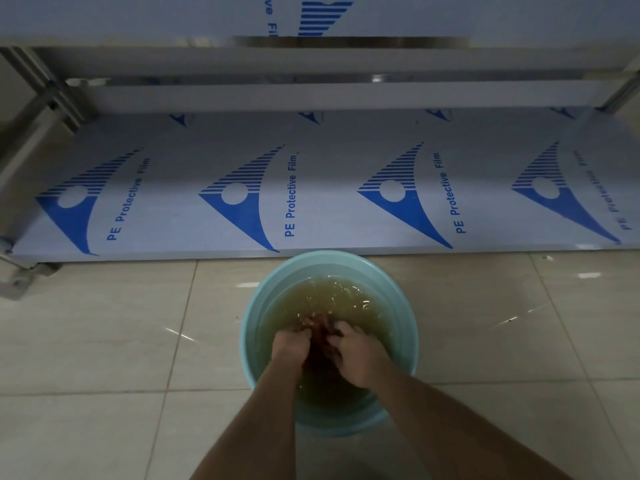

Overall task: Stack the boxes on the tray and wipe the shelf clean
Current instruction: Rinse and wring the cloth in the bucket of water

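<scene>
A light blue basin [258, 306] stands on the tiled floor, filled with murky yellowish water. Both my hands are in it. My left hand [289, 344] and my right hand [356, 355] grip a reddish-brown cloth [318, 323] between them, partly under the water. Just behind the basin lies the low bottom shelf [329, 161], white with blue "PE Protective Film" logos, and nothing stands on it. No boxes or tray are in view.
A second shelf edge [311, 93] and a top board [173, 15] hang above the bottom shelf. Metal shelf legs [31, 109] stand at the left and one [623, 91] at the right. Beige floor tiles [104, 341] surround the basin.
</scene>
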